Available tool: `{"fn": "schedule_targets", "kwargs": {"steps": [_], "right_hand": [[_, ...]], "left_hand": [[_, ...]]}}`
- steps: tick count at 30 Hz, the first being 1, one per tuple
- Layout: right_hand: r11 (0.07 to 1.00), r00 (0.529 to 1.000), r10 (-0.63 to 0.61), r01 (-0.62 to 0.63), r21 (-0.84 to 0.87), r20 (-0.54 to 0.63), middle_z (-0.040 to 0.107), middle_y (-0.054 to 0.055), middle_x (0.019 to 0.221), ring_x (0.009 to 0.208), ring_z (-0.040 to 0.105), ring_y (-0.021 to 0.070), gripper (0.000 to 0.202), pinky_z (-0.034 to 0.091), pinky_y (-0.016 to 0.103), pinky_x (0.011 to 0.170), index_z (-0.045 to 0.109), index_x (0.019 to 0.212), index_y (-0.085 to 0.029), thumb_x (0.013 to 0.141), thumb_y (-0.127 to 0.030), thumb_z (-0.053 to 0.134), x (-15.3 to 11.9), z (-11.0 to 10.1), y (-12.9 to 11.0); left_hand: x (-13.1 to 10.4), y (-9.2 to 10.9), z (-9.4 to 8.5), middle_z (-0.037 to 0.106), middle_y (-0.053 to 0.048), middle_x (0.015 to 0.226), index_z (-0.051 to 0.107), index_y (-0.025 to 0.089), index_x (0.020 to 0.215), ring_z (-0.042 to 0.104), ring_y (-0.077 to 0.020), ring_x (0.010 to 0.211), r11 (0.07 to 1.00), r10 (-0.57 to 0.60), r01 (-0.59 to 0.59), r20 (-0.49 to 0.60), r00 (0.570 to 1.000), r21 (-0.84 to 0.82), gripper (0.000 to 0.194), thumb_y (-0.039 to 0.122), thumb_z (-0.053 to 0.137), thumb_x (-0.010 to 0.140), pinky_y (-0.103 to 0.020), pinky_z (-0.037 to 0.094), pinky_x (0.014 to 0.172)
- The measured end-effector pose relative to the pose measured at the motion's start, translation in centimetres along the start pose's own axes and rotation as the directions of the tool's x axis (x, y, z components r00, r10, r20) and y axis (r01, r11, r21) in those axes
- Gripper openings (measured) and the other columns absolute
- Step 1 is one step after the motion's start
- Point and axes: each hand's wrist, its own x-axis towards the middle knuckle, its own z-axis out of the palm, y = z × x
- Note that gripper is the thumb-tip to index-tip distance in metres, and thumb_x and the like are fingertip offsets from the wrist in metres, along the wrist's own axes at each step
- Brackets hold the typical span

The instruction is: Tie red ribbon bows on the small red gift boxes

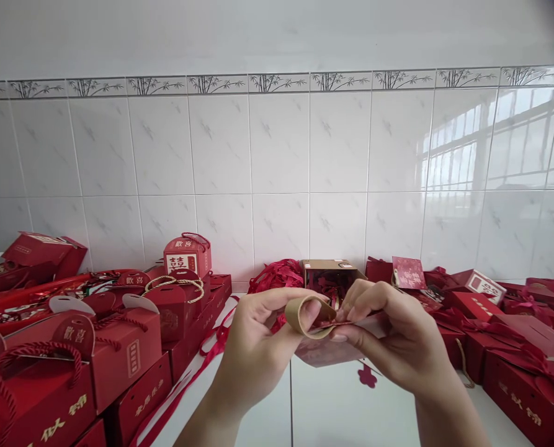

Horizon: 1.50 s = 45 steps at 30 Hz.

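Note:
Both hands hold one small piece of red card [326, 354] with a tan inner side, in front of me above the table [304, 410]. Its left end is curled into a loop. My left hand [253, 347] is closed on that loop, the thumb inside it. At the other end, my right hand [393, 335] pinches the card between thumb and fingers. Some of the card is hidden behind the fingers. Just below the card there is a dark red flower-shaped tag [366, 376] with a thin string.
Red gift boxes with rope handles [39, 391] are stacked at left, beside a red tray of wrapped sweets [2, 301]. Red boxes with ribbons [528, 391] crowd the right. An open brown box [332, 266] and a ribbon pile [277, 275] lie by the tiled wall [281, 149].

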Motion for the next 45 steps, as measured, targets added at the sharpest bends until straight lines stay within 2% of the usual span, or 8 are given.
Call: {"fn": "schedule_targets", "kwargs": {"steps": [5,15,20,25,31,34,39,45], "right_hand": [[1.0,0.999,0.006,-0.006,0.002,0.04,0.056,-0.001,0.073,0.064,0.054,0.0112,0.022,0.045,0.023,0.054,0.049,0.085,-0.022,0.08,-0.012,0.068,0.0,0.1,-0.2],[0.999,0.993,0.043,-0.043,0.003,0.106,0.054,-0.002,0.069,0.059,0.05,0.0092,0.018,0.042,0.02,0.05,0.048,0.083,-0.021,0.082,-0.014,0.065,0.3,0.0,-0.2],[0.999,0.999,0.03,-0.031,-0.039,-0.028,0.057,-0.001,0.072,0.065,0.056,0.0116,0.018,0.046,0.022,0.055,0.05,0.085,-0.022,0.082,-0.013,0.065,0.2,0.2,0.1],[0.999,0.983,0.031,-0.029,0.014,-0.183,0.06,0.0,0.077,0.07,0.059,0.0125,0.021,0.049,0.023,0.058,0.05,0.085,-0.022,0.08,-0.011,0.067,0.2,0.7,-0.1],[0.996,0.975,-0.005,0.024,0.083,-0.223,0.063,0.002,0.079,0.071,0.061,0.0137,0.023,0.051,0.024,0.058,0.051,0.086,-0.021,0.078,-0.008,0.068,0.4,1.3,-0.6],[0.993,0.968,-0.074,0.093,0.07,-0.241,0.063,0.002,0.078,0.07,0.061,0.0145,0.023,0.05,0.026,0.056,0.054,0.086,-0.02,0.077,-0.006,0.07,0.6,1.6,-0.8],[0.983,0.967,-0.092,0.126,0.131,-0.239,0.062,0.002,0.075,0.067,0.06,0.0153,0.018,0.051,0.03,0.06,0.057,0.08,-0.02,0.077,-0.011,0.072,0.8,1.5,-1.0],[0.989,0.984,-0.108,0.121,0.088,-0.141,0.066,0.004,0.076,0.071,0.062,0.0178,0.012,0.052,0.032,0.065,0.067,0.089,-0.02,0.079,-0.022,0.072,0.9,0.5,-1.3]], "left_hand": [[0.0,0.0,-0.1,0.071,0.001,0.071,0.077,0.022,0.084,0.061,-0.0102,0.066,1.0,0.025,-0.026,0.027,0.999,0.018,0.014,0.024,0.063,0.085,-0.016,0.048,0.058],[-0.4,-0.4,-0.3,0.062,0.002,0.068,0.076,0.025,0.088,0.054,-0.0088,0.062,0.947,0.161,-0.17,0.053,0.985,0.273,0.014,0.018,0.065,0.083,-0.018,0.043,0.055],[-0.6,-0.3,-0.4,0.065,0.0,0.082,0.073,0.028,0.096,0.06,-0.0111,0.072,0.93,0.215,-0.239,0.113,0.97,0.28,0.024,0.011,0.059,0.086,-0.019,0.047,0.061],[-0.7,-0.4,-0.5,0.066,-0.004,0.089,0.066,0.022,0.1,0.061,-0.0157,0.081,0.958,0.232,-0.249,0.131,0.964,0.143,0.017,0.018,0.055,0.088,-0.026,0.05,0.071],[-0.2,-1.1,-0.5,0.062,-0.003,0.082,0.061,0.02,0.091,0.059,-0.0152,0.076,0.972,0.231,-0.236,0.149,0.961,0.015,0.01,0.015,0.062,0.082,-0.025,0.049,0.065],[0.3,-1.5,-0.6,0.065,-0.004,0.082,0.064,0.02,0.086,0.061,-0.0165,0.08,0.942,0.335,-0.335,0.129,0.933,-0.018,0.015,0.009,0.067,0.077,-0.028,0.052,0.069],[0.6,-1.6,-0.9,0.072,-0.003,0.079,0.071,0.024,0.088,0.066,-0.0197,0.08,0.831,0.545,-0.554,0.115,0.831,0.062,0.016,0.01,0.065,0.081,-0.038,0.054,0.079],[0.2,-1.1,-1.1,0.073,-0.001,0.079,0.072,0.028,0.094,0.066,-0.0185,0.076,0.742,0.621,-0.642,0.163,0.766,0.191,0.026,0.007,0.066,0.079,-0.037,0.056,0.079]]}}
